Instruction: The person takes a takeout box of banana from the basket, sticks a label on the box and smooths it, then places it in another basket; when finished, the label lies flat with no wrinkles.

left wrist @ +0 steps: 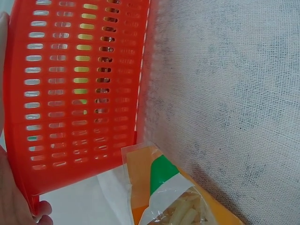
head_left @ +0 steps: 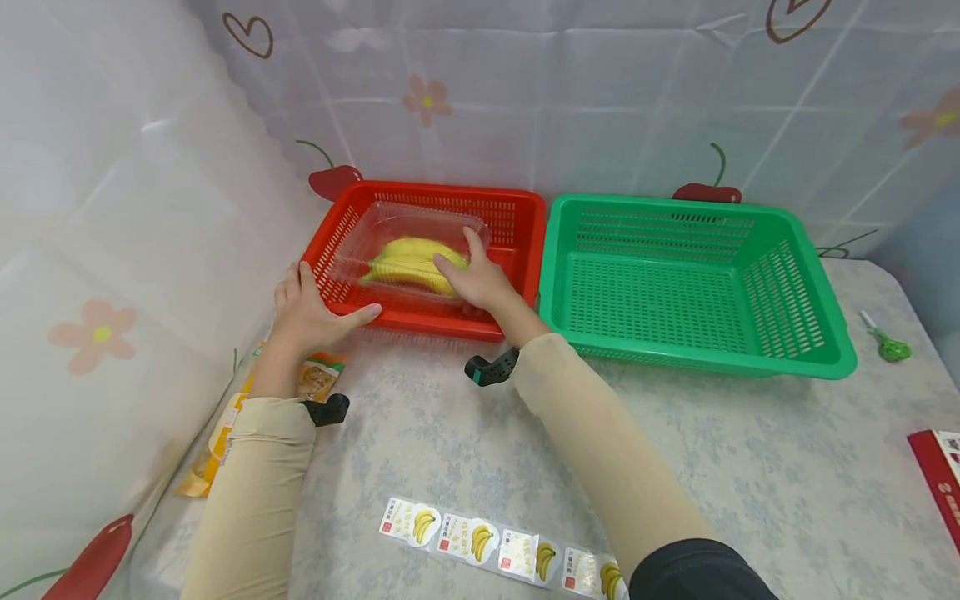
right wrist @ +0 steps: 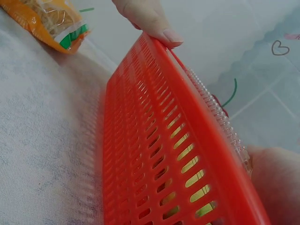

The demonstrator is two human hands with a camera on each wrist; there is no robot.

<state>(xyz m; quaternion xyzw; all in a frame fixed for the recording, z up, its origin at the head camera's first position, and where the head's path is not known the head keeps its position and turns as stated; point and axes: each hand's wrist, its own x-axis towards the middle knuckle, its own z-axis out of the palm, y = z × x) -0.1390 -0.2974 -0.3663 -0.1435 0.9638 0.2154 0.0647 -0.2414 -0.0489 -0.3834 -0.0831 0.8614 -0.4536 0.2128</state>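
Observation:
A clear plastic box with yellow bananas inside sits in the red basket, its left side riding up near the rim. My right hand holds the box at its right end, thumb and forefinger over the top; its other fingers are mostly hidden. At the basket's front left corner, my left hand grips the rim, with the thumb along the front edge. The left wrist view shows fingertips beyond that corner. Through the slots of the red wall, yellow shows in the right wrist view.
A green basket stands right of the red one. An orange food bag lies under the left arm. A strip of banana stickers lies in front. A green lollipop and a red-and-white packet are at the right.

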